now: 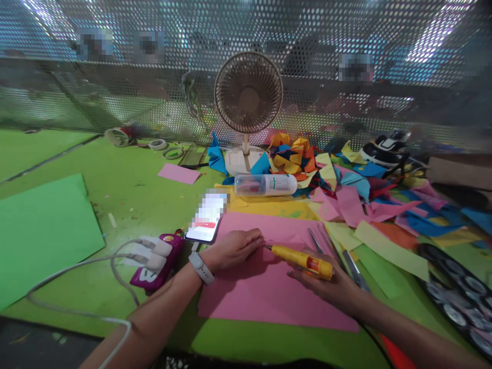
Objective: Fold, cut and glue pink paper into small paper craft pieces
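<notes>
The yellow tool (302, 259) is over the big pink paper (261, 302), held tight in the right hand (332, 287), with its thin tip right by the left hand (239, 249). I can't tell if the left hand is pinching anything. Farther out are a lit phone (205, 225), a bottle (280, 185) and a fan (251, 97).

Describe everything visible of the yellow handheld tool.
The yellow handheld tool is slender, with a glossy body that looks like plastic. A reddish, window-like patch sits near its wider rear end; the opposite end narrows to a short, metallic-looking tip. It lies in the grip of the right hand, above the pink paper, with the tip pointing toward the fingers of the left hand. Whether the tip touches anything can't be made out.
</notes>
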The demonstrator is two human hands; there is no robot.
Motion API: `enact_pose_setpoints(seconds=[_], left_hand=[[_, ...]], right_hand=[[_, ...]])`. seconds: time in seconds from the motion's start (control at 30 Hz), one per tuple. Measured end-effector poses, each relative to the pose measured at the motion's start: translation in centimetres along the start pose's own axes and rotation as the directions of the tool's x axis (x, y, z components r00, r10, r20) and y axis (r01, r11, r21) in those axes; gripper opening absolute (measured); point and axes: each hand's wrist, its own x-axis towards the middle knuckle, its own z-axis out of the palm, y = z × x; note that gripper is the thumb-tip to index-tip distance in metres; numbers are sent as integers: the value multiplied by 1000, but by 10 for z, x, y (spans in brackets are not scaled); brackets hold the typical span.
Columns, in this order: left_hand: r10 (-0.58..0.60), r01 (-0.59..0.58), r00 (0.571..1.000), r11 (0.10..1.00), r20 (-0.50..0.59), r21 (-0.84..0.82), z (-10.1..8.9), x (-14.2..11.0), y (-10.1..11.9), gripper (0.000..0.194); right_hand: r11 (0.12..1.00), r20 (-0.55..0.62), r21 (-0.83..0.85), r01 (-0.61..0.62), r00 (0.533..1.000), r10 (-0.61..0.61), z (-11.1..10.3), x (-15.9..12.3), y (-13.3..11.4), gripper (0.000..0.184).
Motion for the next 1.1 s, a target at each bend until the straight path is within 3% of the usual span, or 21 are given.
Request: enact_pose_setpoints(seconds=[0.47, 0.9, 1.1], left_hand=[[2, -1, 1000, 1000, -10, 18, 1, 0, -1, 30], [-7, 7, 1000, 998, -7, 61, 0, 0, 0, 30], [-19, 20, 1000, 996, -2, 87, 1, 0, -2, 32]], right_hand=[[1000, -44, 14, 2, 999, -1, 2, 1, -4, 28], [1000, -4, -4, 10, 1000, -10, 1, 2, -5, 30], [996, -26, -79, 40, 999, -42, 0, 1, -3, 33]])
